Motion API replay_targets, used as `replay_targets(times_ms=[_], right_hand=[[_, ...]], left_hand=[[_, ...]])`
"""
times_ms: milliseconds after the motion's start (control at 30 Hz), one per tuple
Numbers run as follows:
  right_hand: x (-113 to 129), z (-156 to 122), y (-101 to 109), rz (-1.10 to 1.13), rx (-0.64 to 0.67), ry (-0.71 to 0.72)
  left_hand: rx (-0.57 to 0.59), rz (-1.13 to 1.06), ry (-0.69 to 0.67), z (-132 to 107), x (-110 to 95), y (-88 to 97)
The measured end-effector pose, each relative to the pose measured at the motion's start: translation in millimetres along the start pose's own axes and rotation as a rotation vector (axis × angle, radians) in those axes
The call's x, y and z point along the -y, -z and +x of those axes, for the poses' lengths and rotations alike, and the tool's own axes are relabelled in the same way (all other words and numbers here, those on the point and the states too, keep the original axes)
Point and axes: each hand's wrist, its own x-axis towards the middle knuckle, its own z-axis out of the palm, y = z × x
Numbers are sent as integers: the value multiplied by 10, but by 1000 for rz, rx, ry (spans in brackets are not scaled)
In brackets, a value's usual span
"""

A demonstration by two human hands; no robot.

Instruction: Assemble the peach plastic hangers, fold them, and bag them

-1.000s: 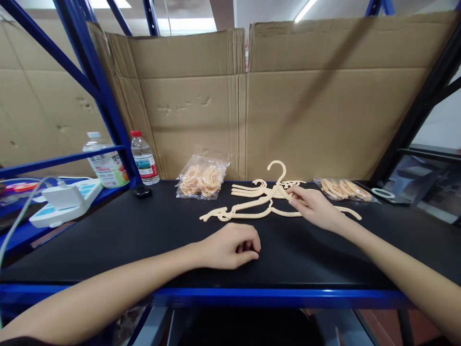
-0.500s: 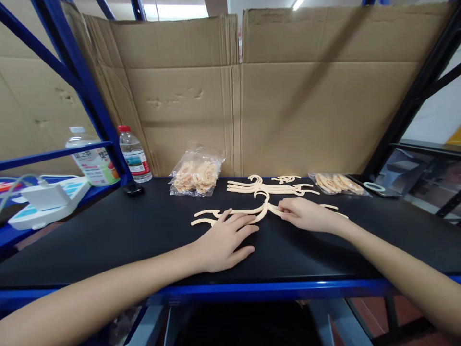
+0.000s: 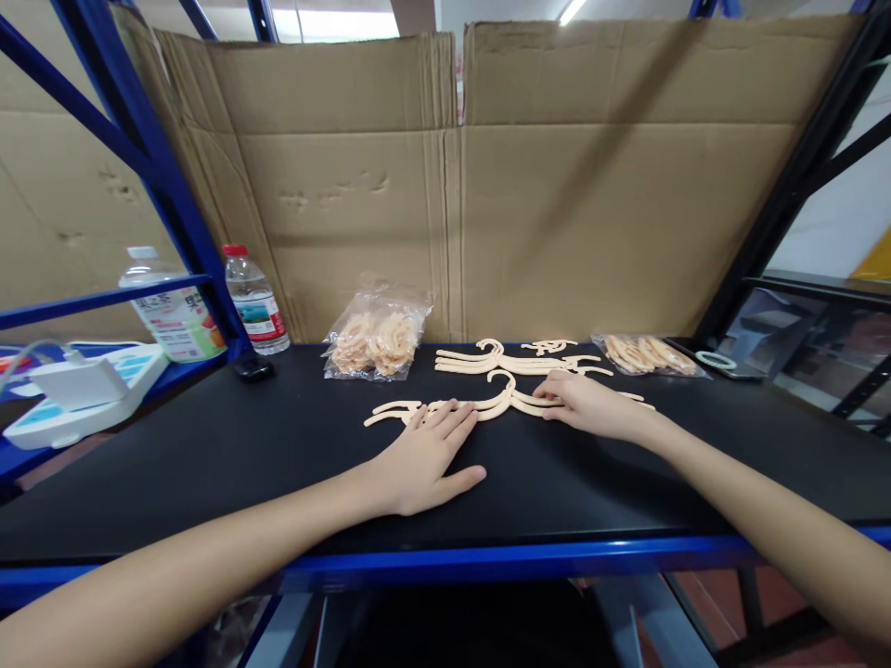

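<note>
Spread over the hangers [image 3: 496, 405], the left hand [image 3: 426, 467] is seemingly steadying them while the right hand [image 3: 588, 405] is pinching one.

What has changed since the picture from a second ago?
The right hand has lowered the raised one of the two front hangers down against the other, fingers still on it. The left hand, curled before, has reached forward and spread its fingers over their left side. The rear hangers, plastic bags and red-capped bottle stayed put.

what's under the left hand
The near cream hangers pass beneath the fingers of the left hand; their covered stretch is hidden, as is whatever else the hand covers.
</note>
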Motion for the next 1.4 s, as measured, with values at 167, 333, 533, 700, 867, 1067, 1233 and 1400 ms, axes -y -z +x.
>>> replay_targets(times_ms=[167, 333, 533, 700, 867, 1067, 1233, 1400], right_hand=[[-116, 47, -39, 22, -18, -14], [-177, 68, -67, 25, -52, 5], [-147, 63, -48, -3, -51, -1], [-147, 56, -44, -14, -43, 1], [-158, 46, -30, -15, -48, 12], [-196, 32, 120, 74, -332, -33], [-352, 19, 202, 172, -558, -121], [-407, 7, 220, 189, -623, -153]], left_hand=[[-10, -22, -46, 59, 124, -37], [-14, -20, -59, 95, 180, -71], [-19, -19, -56, 122, 194, -55], [-18, -25, -43, 122, 198, -65], [-42, -44, -45, 115, 194, -43], [-164, -82, -207, 106, 187, 28], [-181, -163, -363, 111, 199, 41], [-131, -146, -380, 109, 207, 51]])
